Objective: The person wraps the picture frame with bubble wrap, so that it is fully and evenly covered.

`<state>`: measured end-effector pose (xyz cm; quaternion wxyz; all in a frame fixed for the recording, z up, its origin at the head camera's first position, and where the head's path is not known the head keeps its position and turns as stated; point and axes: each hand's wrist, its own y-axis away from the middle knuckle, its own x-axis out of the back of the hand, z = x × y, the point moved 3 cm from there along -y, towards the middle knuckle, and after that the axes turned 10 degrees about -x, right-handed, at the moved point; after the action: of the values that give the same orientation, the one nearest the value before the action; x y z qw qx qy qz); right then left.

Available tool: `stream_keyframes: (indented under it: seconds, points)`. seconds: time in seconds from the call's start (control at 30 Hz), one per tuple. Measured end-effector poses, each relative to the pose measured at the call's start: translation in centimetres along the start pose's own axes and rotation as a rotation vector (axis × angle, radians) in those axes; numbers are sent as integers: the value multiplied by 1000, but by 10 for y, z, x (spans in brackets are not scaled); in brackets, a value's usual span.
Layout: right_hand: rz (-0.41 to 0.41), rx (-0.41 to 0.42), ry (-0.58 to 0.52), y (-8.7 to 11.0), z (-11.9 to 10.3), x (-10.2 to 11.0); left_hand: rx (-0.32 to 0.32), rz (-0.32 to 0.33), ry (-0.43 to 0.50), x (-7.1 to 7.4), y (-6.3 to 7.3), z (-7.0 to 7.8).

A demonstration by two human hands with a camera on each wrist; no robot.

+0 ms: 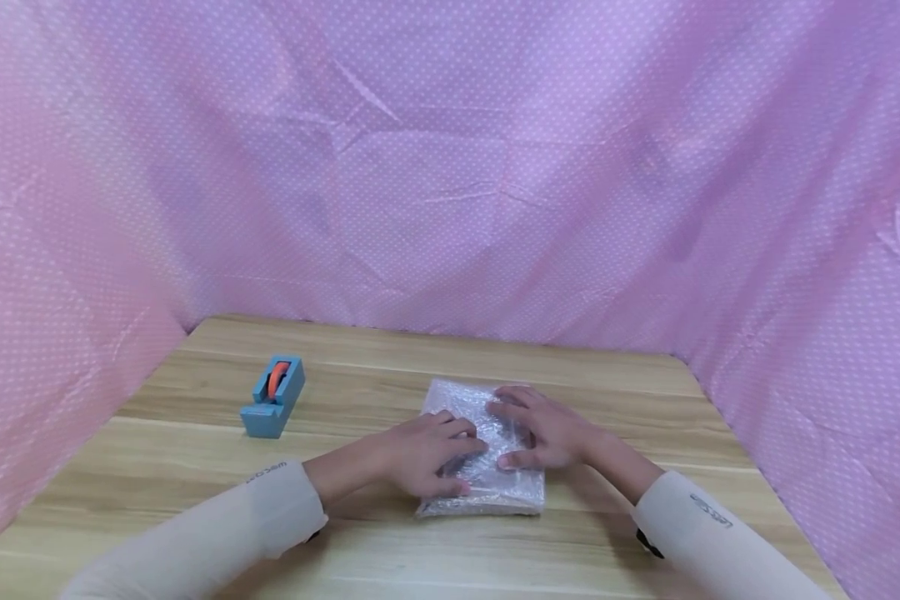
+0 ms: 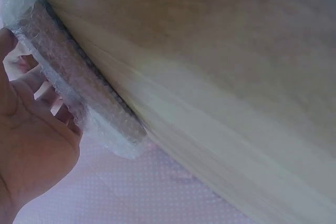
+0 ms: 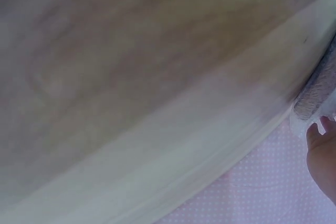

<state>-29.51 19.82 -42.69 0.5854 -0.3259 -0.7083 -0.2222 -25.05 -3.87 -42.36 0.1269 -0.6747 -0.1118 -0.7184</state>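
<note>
A flat, roughly rectangular parcel in clear bubble wrap (image 1: 487,487) lies on the wooden table, in front of the person. What the wrap encloses cannot be made out. On its left side rests the left hand (image 1: 429,454), fingers spread over the top. The right hand (image 1: 551,429) touches the upper right part, with thumb and fingers apart. In the left wrist view the wrapped parcel (image 2: 79,72) shows edge-on beside the left palm (image 2: 39,140). Only a corner of the parcel (image 3: 315,95) and part of the right hand (image 3: 324,156) appear in the right wrist view.
A blue tape dispenser (image 1: 273,398) with an orange roll stands on the table's left side, beyond the left forearm. Pink dotted cloth (image 1: 450,208) hangs behind and on both sides of the wooden table (image 1: 607,542).
</note>
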Motion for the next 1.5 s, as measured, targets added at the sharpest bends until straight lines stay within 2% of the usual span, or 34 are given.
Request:
stream_keyframes:
  seconds: [0.2,0.33,0.57,0.8,0.97,1.3,1.5]
  points:
    - [11,22,3,2,1,-2,15,16,33,1,-3,-1]
    - [6,8,2,2,0,-3,32,10,52,-1,-4,-1]
    - [33,-48,-37,1,-8,-3,47,-31,31,0,-6,2]
    - [103,-158,-117,-7,-16,-7,34,-46,10,-1,-5,3]
    - [117,-188,-137,-11,-18,-11,28,-51,-5,-3,-4,5]
    - [88,-169,-152,-3,-15,-3,49,-61,-41,0,-5,12]
    - [83,-155,-127,0,-14,-2,53,-71,-15,0,-5,12]
